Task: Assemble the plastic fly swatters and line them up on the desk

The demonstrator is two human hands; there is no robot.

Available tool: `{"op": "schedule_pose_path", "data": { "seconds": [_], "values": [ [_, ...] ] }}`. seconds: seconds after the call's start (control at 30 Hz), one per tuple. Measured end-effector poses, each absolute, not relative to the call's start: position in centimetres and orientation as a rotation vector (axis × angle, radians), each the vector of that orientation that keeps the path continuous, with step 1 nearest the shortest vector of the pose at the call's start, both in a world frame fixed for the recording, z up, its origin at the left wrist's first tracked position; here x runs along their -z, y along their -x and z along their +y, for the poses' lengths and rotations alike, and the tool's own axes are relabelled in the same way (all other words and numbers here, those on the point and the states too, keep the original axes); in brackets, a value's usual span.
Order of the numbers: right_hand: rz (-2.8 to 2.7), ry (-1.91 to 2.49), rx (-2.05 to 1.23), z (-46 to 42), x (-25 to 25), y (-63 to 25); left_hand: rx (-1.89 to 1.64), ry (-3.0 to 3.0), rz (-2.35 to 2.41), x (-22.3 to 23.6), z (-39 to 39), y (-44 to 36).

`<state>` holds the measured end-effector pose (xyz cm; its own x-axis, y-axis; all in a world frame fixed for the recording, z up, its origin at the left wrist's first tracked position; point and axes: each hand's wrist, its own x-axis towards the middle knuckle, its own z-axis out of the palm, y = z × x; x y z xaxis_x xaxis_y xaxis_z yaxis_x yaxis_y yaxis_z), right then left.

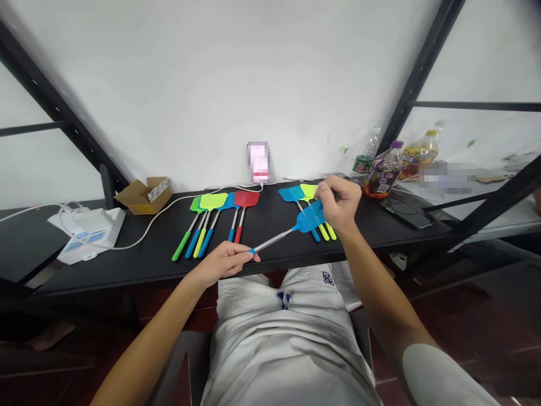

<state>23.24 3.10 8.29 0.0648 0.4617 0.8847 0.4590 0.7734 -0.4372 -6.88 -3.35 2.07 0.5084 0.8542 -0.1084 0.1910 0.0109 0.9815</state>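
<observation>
A blue fly swatter [310, 217] with a thin metal shaft is held slantwise above the front of the black desk. My left hand [226, 261] is closed around its blue handle, which is mostly covered by the fingers. At the other end my right hand [340, 200] is closed on the far edge of the swatter's head and hides part of it. Left of centre lie several more swatters, among them a green one [181, 245], a yellow one [213, 201] and a red one [246, 198]. A smaller group, with a blue head [291, 194] and yellow handles [331, 232], lies partly behind the held swatter.
A phone [258, 162] leans on the wall, its cable [146, 228] running left across the black desk [139, 265]. A small open carton [146, 197] and a white power strip [95, 237] stand left. Bottles [382, 172] and a dark phone [406, 214] are right.
</observation>
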Motion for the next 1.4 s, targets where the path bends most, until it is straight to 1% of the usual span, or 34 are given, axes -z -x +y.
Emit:
{"op": "schedule_pose_path", "data": {
  "seconds": [0.17, 0.27, 0.4, 0.5, 0.6, 0.73, 0.8, 0.93, 1.03, 1.13, 1.2, 1.4],
  "values": [
    [-1.281, 0.696, 0.064, 3.4, -6.5, -22.5, -0.679, -1.374, 0.887, -1.7, -3.0, 7.5],
    [-1.241, 0.771, -0.004, 4.5, -6.5, -22.7, -0.719, -1.357, 0.883, -1.4, -2.9, 7.4],
    [-1.377, 0.847, -0.296, 5.9, -7.2, -22.7, -0.798, -1.358, 0.935, -1.2, -3.1, 7.0],
    [-1.399, 0.794, -0.509, 5.8, -7.5, -21.6, -0.827, -1.376, 0.964, -1.2, -3.3, 6.8],
    [-1.305, 0.675, -0.564, 5.1, -7.7, -20.7, -0.827, -1.363, 0.948, -1.3, -3.4, 6.9],
    [-1.38, 0.522, -0.643, 5.2, -8.1, -21.8, -0.848, -1.322, 0.913, -1.4, -3.4, 6.9],
    [-1.422, 0.587, -0.745, 5.8, -8.2, -23.2, -0.876, -1.304, 0.914, -1.3, -3.3, 6.8],
    [-1.55, 0.962, -1.009, 6.3, -8.6, -26.1, -0.922, -1.277, 0.936, -1.2, -3.3, 6.7],
    [-1.744, 0.878, -1.164, 6.0, -8.7, -27.4, -0.925, -1.276, 0.931, -1.2, -3.3, 6.6],
    [-1.849, 0.731, -1.083, 5.9, -8.4, -27.8, -0.92, -1.27, 0.913, -1.1, -3.3, 6.7],
    [-1.922, 0.76, -0.963, 6.2, -8.2, -27.6, -0.911, -1.269, 0.91, -1.1, -3.2, 6.7],
    [-2.029, 1.026, -0.359, 6.6, -8.1, -27.3, -0.904, -1.275, 0.926, -1.0, -3.1, 6.6]
  ]
}}
